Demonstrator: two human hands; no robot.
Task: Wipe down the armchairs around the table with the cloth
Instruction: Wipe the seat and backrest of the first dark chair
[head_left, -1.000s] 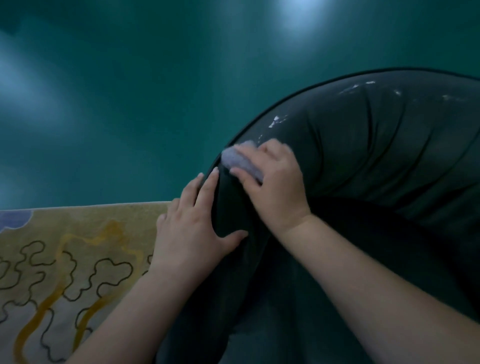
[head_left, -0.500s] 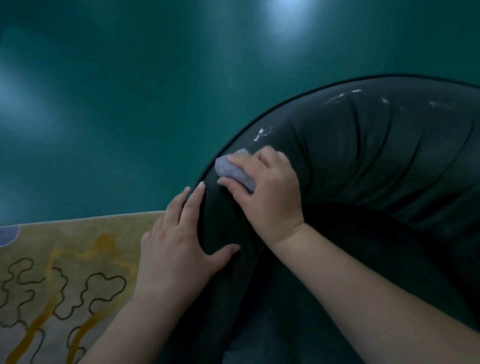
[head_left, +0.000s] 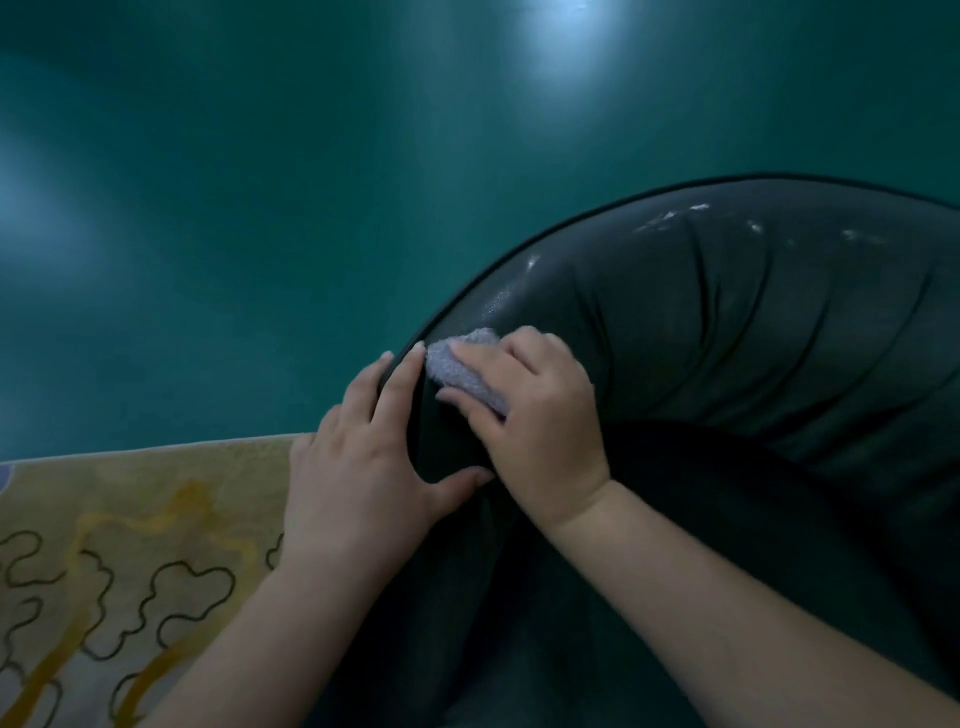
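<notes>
Teal floor (head_left: 234, 234) behind; my right hand (head_left: 540, 421) curls its fingers (head_left: 470, 358) round the lilac cloth (head_left: 462, 371), pressing it to the dark armchair (head_left: 727, 338) rim, while my left hand (head_left: 363, 467), fingers straight, braces the upholstery taut beside the patterned rug (head_left: 130, 545)

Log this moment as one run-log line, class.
step: wiping armchair edge | right hand: grips cloth, pressed on chair | left hand: flat, bracing the edge | white marks remain higher up

Dark green wrinkled leather armchair (head_left: 727, 332); fuzzy lilac-grey cloth (head_left: 460, 371); teal floor (head_left: 260, 208); yellow-beige rug (head_left: 130, 545) with black and gold squiggles.
</notes>
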